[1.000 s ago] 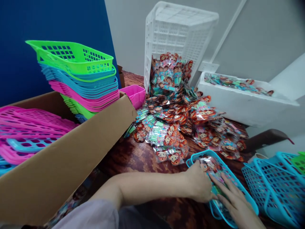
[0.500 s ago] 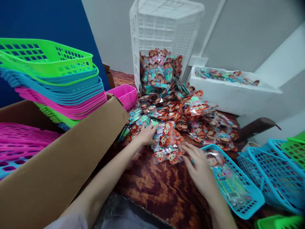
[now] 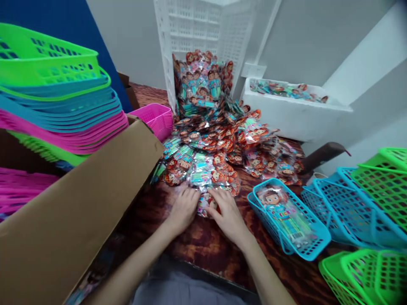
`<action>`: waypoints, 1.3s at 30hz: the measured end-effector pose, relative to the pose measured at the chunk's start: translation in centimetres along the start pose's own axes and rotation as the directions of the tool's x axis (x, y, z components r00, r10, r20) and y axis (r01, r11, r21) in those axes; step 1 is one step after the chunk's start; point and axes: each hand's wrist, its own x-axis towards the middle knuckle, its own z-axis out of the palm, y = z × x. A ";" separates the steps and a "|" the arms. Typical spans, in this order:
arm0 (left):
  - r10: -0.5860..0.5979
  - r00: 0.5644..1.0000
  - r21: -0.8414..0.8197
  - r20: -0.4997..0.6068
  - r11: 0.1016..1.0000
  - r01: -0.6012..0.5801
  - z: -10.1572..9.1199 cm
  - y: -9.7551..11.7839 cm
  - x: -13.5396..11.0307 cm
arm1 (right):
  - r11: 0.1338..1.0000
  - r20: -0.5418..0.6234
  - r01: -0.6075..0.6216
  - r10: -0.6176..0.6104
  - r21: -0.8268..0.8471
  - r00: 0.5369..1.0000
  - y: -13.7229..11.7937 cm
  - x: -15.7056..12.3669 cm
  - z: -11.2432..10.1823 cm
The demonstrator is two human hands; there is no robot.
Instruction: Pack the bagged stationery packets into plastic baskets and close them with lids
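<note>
A big pile of cartoon-printed plastic packets (image 3: 219, 140) spills over the dark wooden table (image 3: 206, 241). My left hand (image 3: 183, 208) and my right hand (image 3: 225, 212) rest side by side at the pile's near edge, fingers curled over a packet (image 3: 206, 203) lying between them. To the right lies a small blue basket (image 3: 313, 250) with packets inside it.
A cardboard box (image 3: 79, 220) holding pink baskets stands at left, with a stack of green, blue and pink baskets (image 3: 54, 97) behind it. A white crate (image 3: 203, 29) and a white foam box (image 3: 295, 114) stand at the back. More blue and green baskets (image 3: 365, 203) sit at right.
Both hands left the blue basket, reached into the pile, and have come together on a packet at its near edge. The view has shifted right.
</note>
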 end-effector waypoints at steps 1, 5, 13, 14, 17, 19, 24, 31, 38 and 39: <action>-0.014 1.000 0.013 0.017 1.000 0.013 -0.2 0.4 -0.5 | 1.000 0.044 0.001 -0.001 -0.007 0.999 0.4 -0.5 0.4; -0.036 0.993 0.005 0.113 0.999 0.036 -1.4 0.7 -2.0 | 0.997 0.125 -0.075 0.078 -0.029 0.989 1.8 -2.1 2.0; 0.040 0.987 -0.173 0.155 0.985 -0.013 -3.6 0.7 -3.5 | 0.992 0.224 -0.070 0.046 0.103 0.973 -0.6 -3.3 -1.0; 0.052 0.988 -0.197 0.146 0.980 -0.022 -3.5 0.9 -3.7 | 0.998 0.226 -0.051 0.040 0.043 0.973 -0.8 -3.5 -1.2; 0.033 0.992 -0.227 0.124 0.974 -0.004 -2.9 0.9 -4.6 | 0.989 0.231 -0.066 0.096 -0.132 0.968 -0.5 -3.9 -0.8; -0.005 0.993 -0.268 0.114 0.963 0.036 -2.4 0.3 -5.1 | 0.981 0.216 -0.119 0.151 -0.154 0.965 0.0 -4.0 -0.3; -0.062 0.988 -0.403 0.140 0.908 0.114 -2.3 -0.7 -5.6 | 0.989 0.206 -0.088 0.110 -0.116 0.972 -0.1 -3.9 -0.7; -0.128 0.986 -0.550 0.111 0.818 0.168 -1.5 0.6 -6.3 | 0.977 0.243 0.048 0.004 -0.208 0.970 -0.7 -4.3 -0.9; -0.218 0.975 -0.668 0.053 0.717 0.197 -0.4 1.3 -6.9 | 0.984 0.201 0.081 -0.047 -0.161 0.978 -1.5 -4.9 -0.2; -0.209 0.976 -0.667 0.063 0.719 0.197 -0.4 1.4 -6.9 | 0.981 0.196 0.086 -0.051 -0.175 0.979 -1.6 -4.9 -0.2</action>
